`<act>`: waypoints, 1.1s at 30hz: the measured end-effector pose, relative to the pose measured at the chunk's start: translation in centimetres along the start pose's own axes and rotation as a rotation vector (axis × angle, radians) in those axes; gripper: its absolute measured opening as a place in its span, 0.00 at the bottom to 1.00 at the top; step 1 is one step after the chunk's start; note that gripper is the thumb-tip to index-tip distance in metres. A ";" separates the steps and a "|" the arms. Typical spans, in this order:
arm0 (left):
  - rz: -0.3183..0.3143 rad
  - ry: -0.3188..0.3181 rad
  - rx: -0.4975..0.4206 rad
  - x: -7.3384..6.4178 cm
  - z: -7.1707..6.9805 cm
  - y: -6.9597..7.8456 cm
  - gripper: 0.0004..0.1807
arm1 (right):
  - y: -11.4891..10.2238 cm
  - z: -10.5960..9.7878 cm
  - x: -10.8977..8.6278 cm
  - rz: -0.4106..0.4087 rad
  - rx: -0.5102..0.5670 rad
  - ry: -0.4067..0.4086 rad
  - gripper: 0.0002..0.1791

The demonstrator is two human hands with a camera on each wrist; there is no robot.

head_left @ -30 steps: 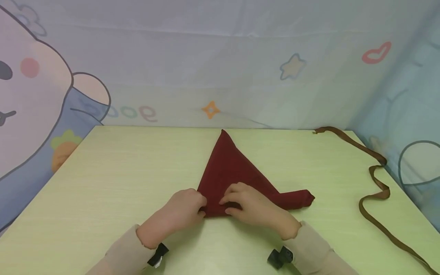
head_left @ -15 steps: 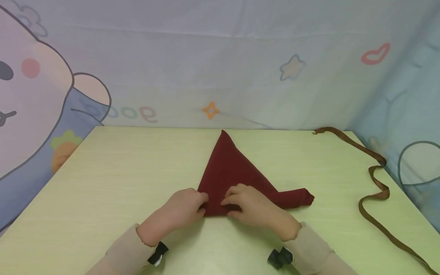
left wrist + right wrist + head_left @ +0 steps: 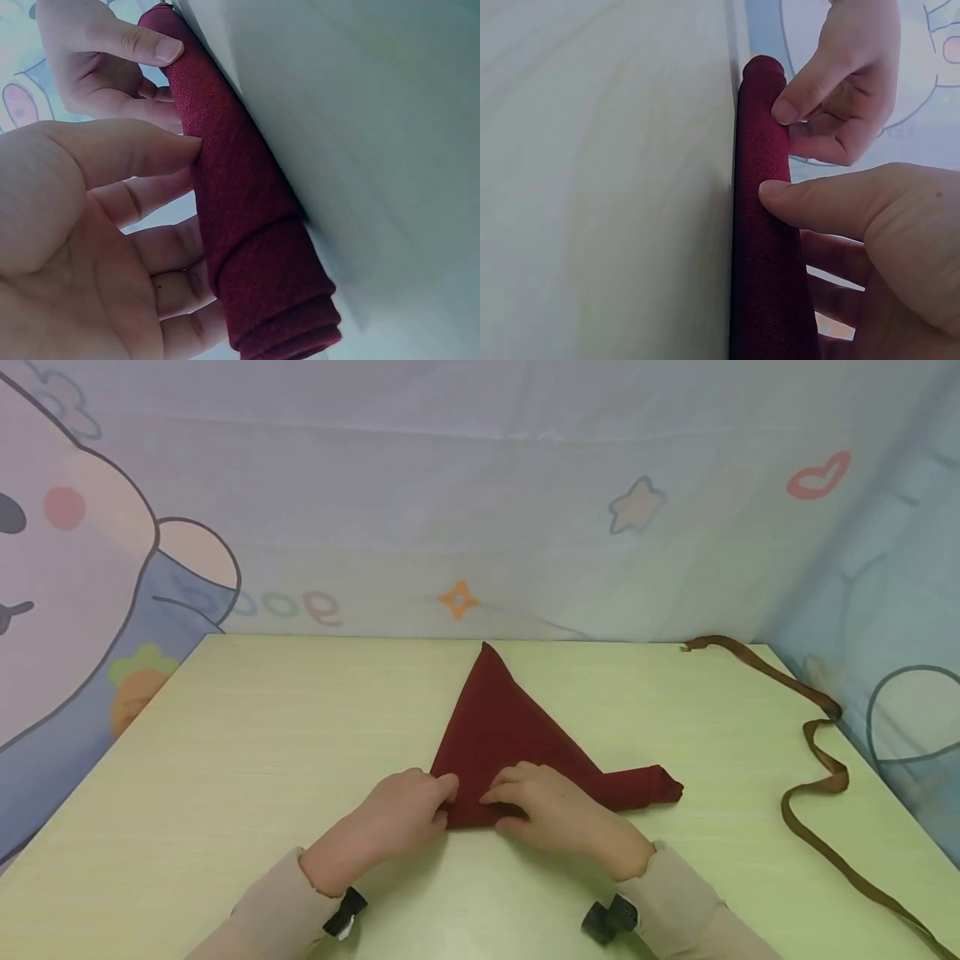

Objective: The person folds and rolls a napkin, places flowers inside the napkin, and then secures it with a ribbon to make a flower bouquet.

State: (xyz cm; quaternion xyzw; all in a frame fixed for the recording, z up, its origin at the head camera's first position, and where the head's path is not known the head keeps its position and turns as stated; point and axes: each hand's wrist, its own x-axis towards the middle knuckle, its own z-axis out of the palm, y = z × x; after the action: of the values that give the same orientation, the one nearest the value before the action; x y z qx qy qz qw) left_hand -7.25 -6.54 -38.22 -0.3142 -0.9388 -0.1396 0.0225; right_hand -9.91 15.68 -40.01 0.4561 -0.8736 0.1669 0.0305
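A dark red cloth napkin (image 3: pixel 510 727) lies mid-table, its point facing the back and its near edge rolled into a tube. My left hand (image 3: pixel 408 810) holds the left end of the roll, thumb on the near side and fingers curled over it. Beside it, my right hand (image 3: pixel 551 806) grips the roll further right, fingers bent over the top. In the left wrist view the roll (image 3: pixel 240 187) shows layered folds at its end, with the thumb pressed on its side. The right wrist view shows both thumbs against the rolled cloth (image 3: pixel 769 255). A rolled tail sticks out to the right.
A brown ribbon (image 3: pixel 817 789) winds along the right side of the pale wooden table (image 3: pixel 225 760), from the back edge to the front right. Behind stands a printed fabric backdrop (image 3: pixel 480 493). Black wrist cameras (image 3: pixel 611 920) sit under the sleeves.
The near rolled edge has shifted slightly away from me, and the tail on the right has swung a little toward the back. Both hands stay almost in place, left fingers slightly further right.
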 end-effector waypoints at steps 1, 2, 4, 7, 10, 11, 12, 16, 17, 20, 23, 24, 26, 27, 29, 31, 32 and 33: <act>-0.006 0.001 0.001 0.0 0.0 0.0 0.07 | 0.0 0.0 0.0 0.002 0.002 -0.002 0.14; -0.009 0.002 0.005 0.1 0.1 0.1 0.07 | 0.0 0.0 0.0 0.004 0.004 -0.004 0.14; -0.020 0.000 0.014 0.1 0.1 0.2 0.07 | 0.0 0.0 0.0 0.006 0.001 -0.008 0.14; -0.031 -0.019 0.026 0.2 0.1 0.3 0.08 | 0.0 0.0 0.0 0.005 -0.011 -0.023 0.16; -0.044 -0.040 0.029 0.2 0.1 0.4 0.06 | 0.0 -0.1 0.0 0.007 -0.024 -0.036 0.18; -0.041 -0.040 0.033 0.2 0.0 0.5 0.06 | 0.0 -0.1 0.0 0.006 -0.027 -0.037 0.18; -0.038 -0.038 0.036 0.2 0.0 0.5 0.06 | 0.0 -0.1 0.0 0.007 -0.027 -0.037 0.18; -0.013 -0.015 0.063 0.2 -0.1 0.4 0.05 | 0.1 0.0 0.0 -0.001 -0.022 -0.017 0.17; -0.009 -0.011 0.070 0.2 -0.1 0.4 0.05 | 0.1 0.0 0.0 -0.002 -0.019 -0.013 0.16; -0.002 -0.001 0.079 0.2 -0.1 0.3 0.06 | 0.2 0.0 0.0 -0.002 -0.014 -0.006 0.15; 0.001 0.010 0.069 0.2 -0.1 0.3 0.07 | 0.2 0.0 0.0 -0.002 -0.005 -0.002 0.15; 0.000 0.012 0.062 0.2 -0.1 0.3 0.07 | 0.2 0.0 -0.1 -0.001 -0.001 -0.002 0.14; 0.002 0.019 0.046 0.2 -0.1 0.3 0.06 | 0.3 0.0 0.0 0.002 0.009 -0.001 0.14; 0.004 0.023 0.037 0.1 -0.2 0.3 0.06 | 0.3 0.0 0.0 0.004 0.012 -0.002 0.14; 0.008 0.030 0.023 0.1 -0.2 0.3 0.08 | 0.3 0.0 0.0 0.011 0.016 -0.006 0.14; 0.015 0.036 0.019 0.1 -0.2 0.2 0.10 | 0.4 0.0 0.0 0.015 0.019 -0.008 0.15; 0.017 0.036 0.018 0.1 -0.1 0.2 0.10 | 0.4 0.0 0.0 0.016 0.021 -0.011 0.15; 0.019 0.036 0.019 0.1 -0.1 0.2 0.10 | 0.4 0.0 -0.1 0.019 0.022 -0.013 0.15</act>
State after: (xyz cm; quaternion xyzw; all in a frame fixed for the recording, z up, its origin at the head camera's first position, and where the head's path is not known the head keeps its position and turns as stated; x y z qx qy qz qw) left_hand -7.19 -6.33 -38.04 -0.3204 -0.9364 -0.1361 0.0439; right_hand -10.17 15.95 -40.09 0.4490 -0.8763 0.1738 0.0181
